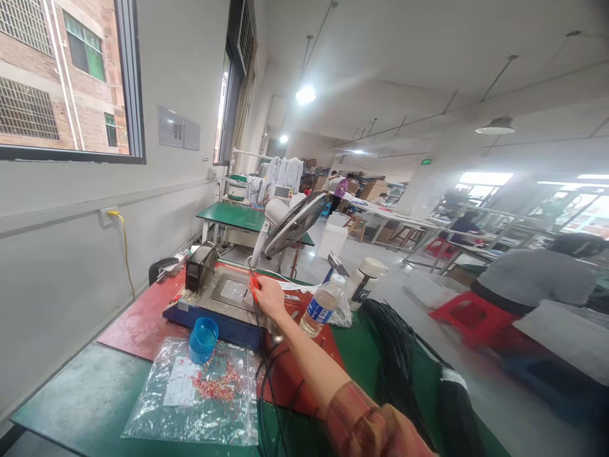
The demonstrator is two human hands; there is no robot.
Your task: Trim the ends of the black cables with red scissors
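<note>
My right hand (270, 298) reaches forward from the lower right, fingers closed around a small red-handled tool (255, 287). Its exact kind is too small to make out. A thin black cable (267, 362) runs from beside the fingers down to the table's front; I cannot tell whether the hand grips it too. Beneath and left of the hand sits a blue-based machine with a grey metal plate (221, 279). A small black blower fan (202, 268) stands on its left end. My left hand is out of view.
A clear plastic bag (147, 406) holds small red pieces (219, 381), with a blue cup (203, 339) on it. Right of my forearm stand a bottle of pale liquid (321, 308) and a white jar (366, 282), near bundled black cables (394, 362). A fan (297, 225) leans behind.
</note>
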